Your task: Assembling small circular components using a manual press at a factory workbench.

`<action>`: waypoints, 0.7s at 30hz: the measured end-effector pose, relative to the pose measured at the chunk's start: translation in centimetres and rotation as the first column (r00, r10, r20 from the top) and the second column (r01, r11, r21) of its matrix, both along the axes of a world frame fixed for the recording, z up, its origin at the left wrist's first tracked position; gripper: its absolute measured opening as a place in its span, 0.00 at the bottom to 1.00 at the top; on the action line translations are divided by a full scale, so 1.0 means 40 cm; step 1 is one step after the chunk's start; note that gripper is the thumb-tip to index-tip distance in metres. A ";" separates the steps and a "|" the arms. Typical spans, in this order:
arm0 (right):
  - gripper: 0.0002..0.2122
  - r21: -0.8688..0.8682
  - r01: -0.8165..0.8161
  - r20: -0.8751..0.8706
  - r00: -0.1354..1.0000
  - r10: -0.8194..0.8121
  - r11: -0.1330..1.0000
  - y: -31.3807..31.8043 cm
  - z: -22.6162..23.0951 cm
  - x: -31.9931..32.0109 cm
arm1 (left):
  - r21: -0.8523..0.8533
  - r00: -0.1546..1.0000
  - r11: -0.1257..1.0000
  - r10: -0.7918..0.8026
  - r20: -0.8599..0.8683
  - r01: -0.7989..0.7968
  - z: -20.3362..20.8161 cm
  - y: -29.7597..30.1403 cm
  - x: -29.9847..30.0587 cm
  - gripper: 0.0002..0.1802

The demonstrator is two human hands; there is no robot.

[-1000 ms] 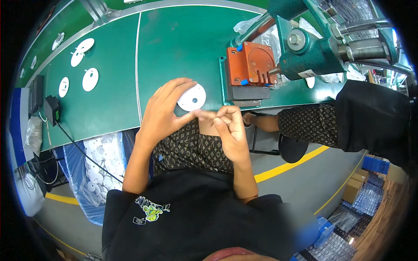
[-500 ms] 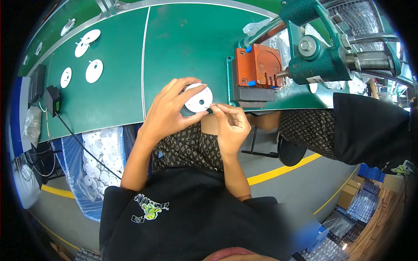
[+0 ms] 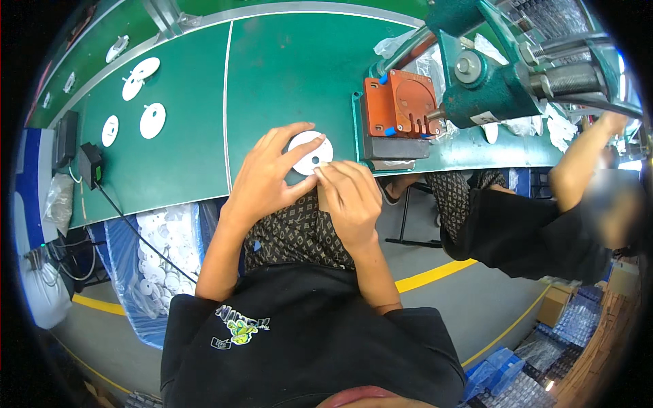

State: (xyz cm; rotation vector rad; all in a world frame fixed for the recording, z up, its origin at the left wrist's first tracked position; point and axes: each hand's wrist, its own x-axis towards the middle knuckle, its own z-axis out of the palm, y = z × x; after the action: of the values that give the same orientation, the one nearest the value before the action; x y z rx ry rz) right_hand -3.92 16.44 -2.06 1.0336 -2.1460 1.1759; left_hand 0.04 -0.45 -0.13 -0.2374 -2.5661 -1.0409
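A white round disc (image 3: 324, 149) with a dark hole lies within the grip of my left hand (image 3: 266, 175), near the table's front edge. The left thumb and fingers reach around the disc from its left side. My right hand (image 3: 354, 206) is closed in a pinch, its fingertips at the disc's lower edge close to the hole. Whatever sits between those fingertips is hidden. Right of my hands stands an orange fixture block (image 3: 415, 102) with a round recess and slots, mounted on a dark base.
A green press (image 3: 469, 78) stands over the fixture. Several white discs (image 3: 153, 120) lie on the left of the green table (image 3: 286, 61). Below the edge, a blue-lined bin (image 3: 146, 326) holds many white parts. A cable (image 3: 146, 243) crosses above it. Another person (image 3: 524, 224) sits at right.
My right fingertips have moved left onto the disc's lower edge, and the thin piece seen at them is now hidden. The person at right has shifted, with an arm now raised.
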 end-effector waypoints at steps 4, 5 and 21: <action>0.18 0.113 -0.014 0.077 0.997 0.005 0.993 0.022 0.002 0.001 | -0.143 0.999 0.990 0.007 -0.046 -0.014 -0.004 0.006 -0.004 0.23; 0.21 0.171 -0.052 0.180 0.983 0.021 0.984 0.035 0.000 0.006 | -0.180 1.000 0.983 0.027 -0.010 -0.029 -0.001 0.011 -0.008 0.21; 0.09 -0.370 0.221 -0.082 0.960 -0.268 0.903 0.260 0.188 -0.076 | -0.259 0.959 0.964 -0.132 -0.253 0.064 0.130 0.197 -0.222 0.21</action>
State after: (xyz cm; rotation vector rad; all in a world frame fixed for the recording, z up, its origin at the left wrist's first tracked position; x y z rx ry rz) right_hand -6.94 26.85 5.47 0.6394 -1.8070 1.2744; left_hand -8.85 7.42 5.08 -0.5391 -2.4493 -0.6613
